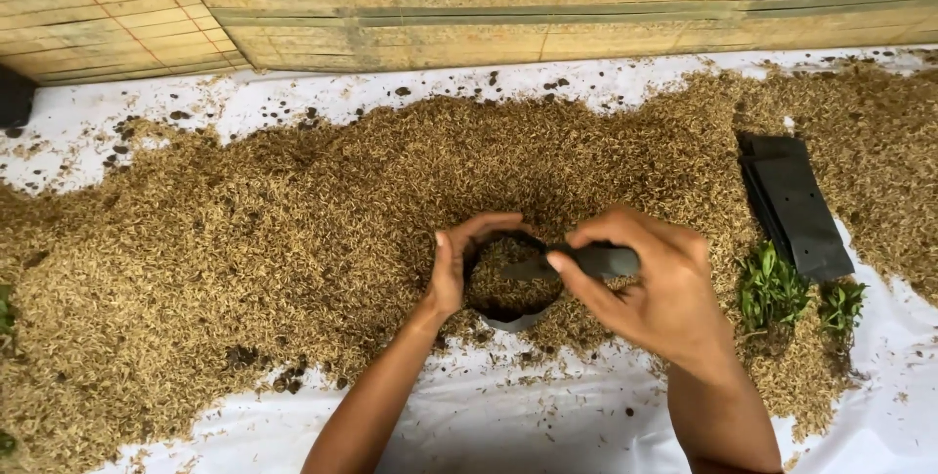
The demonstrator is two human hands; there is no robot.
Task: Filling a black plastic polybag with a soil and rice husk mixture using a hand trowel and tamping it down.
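A small round black plastic grow bag (510,288), soft-walled and filled nearly to its rim with dry tan husk, stands at the near edge of a broad heap of golden-brown rice husk (293,230) — loose, chaffy, fine-grained stuff. The left hand (457,264) curls around the bag's left side, fingers hooked over the rim and the palm against the wall, holding the mouth open. The right hand (645,283) sits just right of the bag, its thumb and fingers pinched on the black plastic rim, which is pulled out into a flat dark flap across the opening.

Well to the right of the bag lies a flat stack of folded black plastic bags (796,205), smooth and matte, partly on the husk. Between that stack and the bag — nearer the stack — stand small green leafy seedlings (772,288), rooted in the husk.

Under everything is a wrinkled white plastic sheet (547,415), speckled with dark soil crumbs. Beyond the bag, past the heap, rises a wall of woven yellow bamboo slat matting (489,5).
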